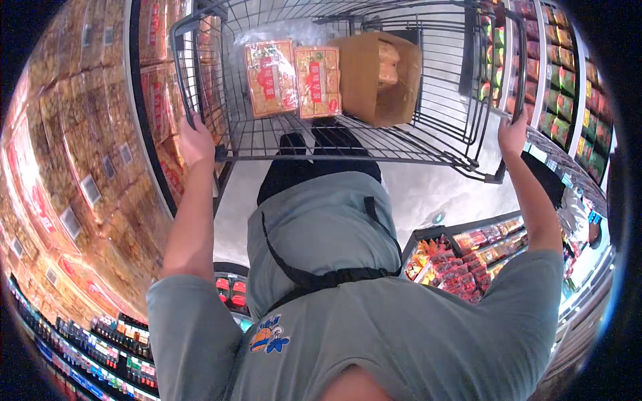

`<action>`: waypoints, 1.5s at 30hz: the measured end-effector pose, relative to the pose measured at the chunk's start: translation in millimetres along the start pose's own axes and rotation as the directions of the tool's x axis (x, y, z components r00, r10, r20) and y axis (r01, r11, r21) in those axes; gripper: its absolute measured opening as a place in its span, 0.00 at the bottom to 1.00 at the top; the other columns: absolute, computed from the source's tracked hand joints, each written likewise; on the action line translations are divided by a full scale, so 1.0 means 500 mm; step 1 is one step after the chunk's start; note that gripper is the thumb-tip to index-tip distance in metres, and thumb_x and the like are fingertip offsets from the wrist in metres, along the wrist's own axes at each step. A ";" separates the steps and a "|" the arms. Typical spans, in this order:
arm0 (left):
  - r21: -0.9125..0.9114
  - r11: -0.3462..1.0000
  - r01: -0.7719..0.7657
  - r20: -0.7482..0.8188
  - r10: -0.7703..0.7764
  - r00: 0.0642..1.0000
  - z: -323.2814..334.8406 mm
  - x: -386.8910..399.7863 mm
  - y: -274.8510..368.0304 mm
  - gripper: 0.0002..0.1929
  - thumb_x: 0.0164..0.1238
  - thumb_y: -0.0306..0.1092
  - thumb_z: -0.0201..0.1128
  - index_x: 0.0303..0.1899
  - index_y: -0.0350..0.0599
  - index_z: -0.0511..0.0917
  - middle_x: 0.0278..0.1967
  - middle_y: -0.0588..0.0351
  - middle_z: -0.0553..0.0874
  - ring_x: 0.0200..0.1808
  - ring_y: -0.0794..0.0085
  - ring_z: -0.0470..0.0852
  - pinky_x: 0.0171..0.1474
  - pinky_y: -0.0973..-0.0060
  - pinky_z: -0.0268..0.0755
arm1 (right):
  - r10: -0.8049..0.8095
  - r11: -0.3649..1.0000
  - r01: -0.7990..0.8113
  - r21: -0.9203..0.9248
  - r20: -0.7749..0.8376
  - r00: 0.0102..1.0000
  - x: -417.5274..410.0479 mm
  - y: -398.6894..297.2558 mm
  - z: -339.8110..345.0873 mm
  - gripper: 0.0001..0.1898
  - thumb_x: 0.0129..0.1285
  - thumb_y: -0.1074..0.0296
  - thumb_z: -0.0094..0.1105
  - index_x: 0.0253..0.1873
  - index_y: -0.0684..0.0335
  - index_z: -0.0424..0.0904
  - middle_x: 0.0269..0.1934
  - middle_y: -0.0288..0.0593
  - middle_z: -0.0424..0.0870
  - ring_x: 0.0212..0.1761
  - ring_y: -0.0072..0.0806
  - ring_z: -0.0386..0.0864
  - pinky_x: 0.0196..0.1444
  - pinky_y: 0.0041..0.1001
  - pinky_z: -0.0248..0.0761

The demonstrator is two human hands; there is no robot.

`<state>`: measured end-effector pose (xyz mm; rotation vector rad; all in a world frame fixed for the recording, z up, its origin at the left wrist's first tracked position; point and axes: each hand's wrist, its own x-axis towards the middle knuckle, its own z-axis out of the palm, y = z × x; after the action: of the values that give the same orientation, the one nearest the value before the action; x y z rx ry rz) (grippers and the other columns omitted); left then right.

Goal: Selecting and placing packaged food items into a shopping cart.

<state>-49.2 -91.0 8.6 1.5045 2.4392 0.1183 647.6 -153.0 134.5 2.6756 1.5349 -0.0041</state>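
Note:
Both arms reach forward along a wire shopping cart (321,159). At the left, my left hand (196,140) is closed around the cart's dark side rail. My right hand (512,133) grips the rail on the other side. Inside the basket, two flat packs with red labels, one on the left (271,77) and one beside it (317,82), lie by a crumpled clear plastic bag (281,31). An open cardboard box (358,80) rests on its side to their right, with wrapped packages (387,62) visible inside.
Stacked packaged goods (95,125) rise close along the left. Shelves of colourful packets (559,80) stand at the right. A low display bin of packed goods (451,255) is at the lower right, and a person (574,210) is near the right edge. Bottle shelves (110,346) fill the lower left.

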 end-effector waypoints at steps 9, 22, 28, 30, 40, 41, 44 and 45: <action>-0.075 0.994 0.074 0.058 -0.069 0.996 0.000 -0.109 -0.092 0.15 0.75 0.45 0.53 0.49 0.46 0.79 0.39 0.46 0.88 0.42 0.46 0.86 0.45 0.53 0.76 | -0.045 0.999 0.044 0.016 0.018 0.999 -0.078 0.039 0.006 0.38 0.62 0.64 0.57 0.75 0.65 0.50 0.67 0.62 0.67 0.67 0.54 0.70 0.65 0.41 0.66; -0.050 0.988 0.147 0.079 -0.143 0.987 -0.025 -0.138 -0.117 0.15 0.75 0.43 0.52 0.54 0.48 0.78 0.46 0.42 0.86 0.49 0.45 0.84 0.52 0.54 0.73 | -0.373 0.723 0.311 0.617 -0.030 0.927 -0.245 -0.249 0.098 0.20 0.60 0.76 0.61 0.57 0.63 0.72 0.55 0.49 0.76 0.57 0.43 0.75 0.65 0.37 0.65; -0.023 0.991 -0.132 -0.087 0.129 0.988 -0.003 -0.176 -0.208 0.27 0.70 0.35 0.56 0.68 0.37 0.64 0.65 0.36 0.72 0.65 0.44 0.71 0.67 0.57 0.63 | -0.651 0.649 0.502 0.571 0.075 0.756 -0.231 -0.401 0.326 0.26 0.55 0.72 0.64 0.60 0.62 0.70 0.60 0.55 0.73 0.64 0.53 0.69 0.67 0.40 0.65; 0.020 0.941 -0.336 -0.140 0.336 0.932 -0.028 -0.218 -0.175 0.30 0.65 0.29 0.60 0.68 0.34 0.63 0.68 0.32 0.67 0.69 0.41 0.65 0.71 0.56 0.58 | -0.699 0.712 0.635 0.300 0.388 0.600 -0.206 -0.398 0.366 0.37 0.53 0.66 0.68 0.68 0.64 0.62 0.64 0.58 0.71 0.66 0.53 0.69 0.67 0.44 0.64; -0.214 0.964 0.158 0.303 -0.089 0.949 -0.010 -0.734 -0.297 0.27 0.64 0.35 0.64 0.64 0.39 0.69 0.60 0.35 0.73 0.64 0.42 0.69 0.68 0.55 0.62 | -0.725 0.674 0.725 0.141 0.312 0.614 -0.235 -0.431 0.409 0.38 0.50 0.64 0.68 0.67 0.67 0.64 0.65 0.60 0.66 0.67 0.56 0.64 0.71 0.46 0.56; -0.241 0.927 0.288 0.370 -0.187 0.910 0.016 -0.802 -0.351 0.26 0.65 0.37 0.63 0.64 0.40 0.70 0.59 0.35 0.74 0.64 0.43 0.69 0.68 0.56 0.62 | -0.782 0.623 0.776 0.099 0.062 0.620 -0.239 -0.444 0.441 0.37 0.50 0.66 0.67 0.66 0.67 0.65 0.63 0.59 0.67 0.65 0.54 0.66 0.71 0.45 0.56; -0.077 0.910 0.406 0.587 -0.288 0.756 -0.008 -0.916 -0.395 0.23 0.66 0.42 0.63 0.61 0.44 0.75 0.57 0.37 0.79 0.64 0.45 0.72 0.69 0.57 0.63 | -0.725 0.686 0.675 0.272 0.188 0.662 -0.251 -0.477 0.423 0.36 0.50 0.65 0.67 0.65 0.68 0.65 0.58 0.57 0.70 0.62 0.52 0.68 0.67 0.45 0.61; 0.011 0.914 0.405 0.645 -0.316 0.696 -0.007 -0.943 -0.416 0.22 0.66 0.43 0.63 0.60 0.46 0.77 0.57 0.38 0.80 0.63 0.46 0.73 0.69 0.58 0.64 | -0.737 0.674 0.686 0.275 0.176 0.653 -0.256 -0.495 0.391 0.36 0.50 0.65 0.67 0.65 0.68 0.65 0.58 0.57 0.70 0.62 0.52 0.68 0.67 0.45 0.61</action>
<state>-30.5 -603.6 56.3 0.7827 2.0444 -0.2686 374.4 -148.4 -68.9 1.8407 2.4505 -0.5534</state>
